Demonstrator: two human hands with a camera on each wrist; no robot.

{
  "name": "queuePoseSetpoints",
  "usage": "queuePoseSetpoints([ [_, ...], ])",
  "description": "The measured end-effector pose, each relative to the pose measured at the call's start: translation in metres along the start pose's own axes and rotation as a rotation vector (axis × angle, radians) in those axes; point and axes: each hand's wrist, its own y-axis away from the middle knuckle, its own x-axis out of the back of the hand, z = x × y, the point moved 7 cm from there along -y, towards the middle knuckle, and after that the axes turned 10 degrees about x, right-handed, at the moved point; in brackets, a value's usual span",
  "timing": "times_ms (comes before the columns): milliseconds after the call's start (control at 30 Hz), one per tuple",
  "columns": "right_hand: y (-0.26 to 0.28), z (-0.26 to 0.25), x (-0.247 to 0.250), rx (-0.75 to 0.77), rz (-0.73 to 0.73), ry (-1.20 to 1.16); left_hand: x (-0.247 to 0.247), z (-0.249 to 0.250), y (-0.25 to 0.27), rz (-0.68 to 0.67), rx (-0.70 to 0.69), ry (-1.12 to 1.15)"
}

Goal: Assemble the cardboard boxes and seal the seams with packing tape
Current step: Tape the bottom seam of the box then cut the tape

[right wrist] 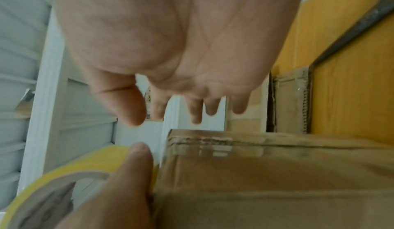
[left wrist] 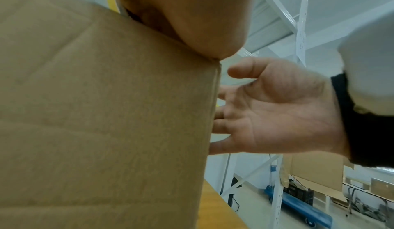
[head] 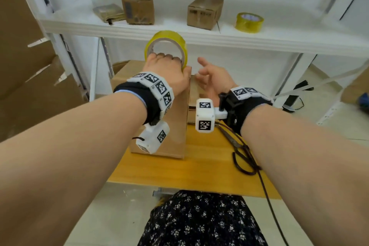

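A brown cardboard box [head: 171,136] stands upright on the yellow wooden table [head: 199,171]. My left hand [head: 169,72] grips a yellow roll of packing tape [head: 165,43] at the box's top right edge, fingers through the core and thumb on the outside. The right wrist view shows that roll [right wrist: 89,162] with the thumb over it, beside the box [right wrist: 266,182] whose top edge carries clear tape. My right hand [head: 211,78] hovers open just right of the box, palm toward it; in the left wrist view its fingers [left wrist: 224,124] reach behind the box's edge [left wrist: 106,114].
Black scissors [head: 239,152] lie on the table under my right forearm. A white shelf [head: 199,34] behind holds two taped boxes [head: 138,5], a flattened carton [head: 108,13] and a second yellow tape roll [head: 249,22]. Flat cardboard sheets [head: 30,66] lean at the left.
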Motion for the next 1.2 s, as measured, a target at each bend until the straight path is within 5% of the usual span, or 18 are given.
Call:
queuePoseSetpoints([
  [133, -0.008, -0.018, -0.013, 0.092, 0.038, 0.374, 0.001, 0.005, 0.000, -0.050, -0.016, -0.047],
  [300, -0.001, -0.005, -0.033, 0.210, 0.097, 0.304, 0.002, 0.002, -0.004, -0.129, -0.005, -0.074],
  [433, -0.011, -0.008, -0.022, 0.162, 0.174, 0.231, -0.001, 0.002, -0.007, -0.123, -0.020, -0.045],
  [800, 0.004, -0.004, -0.028, 0.232, 0.213, 0.222, -0.005, -0.002, 0.003, -0.070, -0.042, -0.025],
  [1200, 0.015, -0.013, -0.035, 0.250, 0.173, 0.339, -0.013, -0.041, -0.005, -0.161, -0.141, -0.171],
])
